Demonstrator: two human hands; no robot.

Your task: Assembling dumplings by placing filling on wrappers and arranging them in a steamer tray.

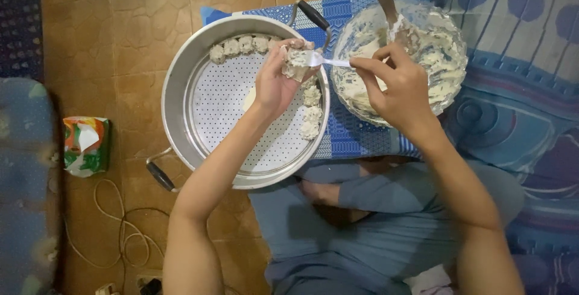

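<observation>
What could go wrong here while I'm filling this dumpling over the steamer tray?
1. The left hand holds the open dumpling above the steamer tray; filling could slip off the fork in the right hand onto the perforated plate.
2. The glass bowl sits close by the right wrist, so a nudge might shift it.
3. Finished dumplings along the rim lie under the left hand and might get squashed.

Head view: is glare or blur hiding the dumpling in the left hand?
Head view: soft overall, slight blur on the pale half-wrapped dumpling in the left hand; mild sheen on the round perforated metal steamer tray, no blinding glare; right hand readable.
</observation>
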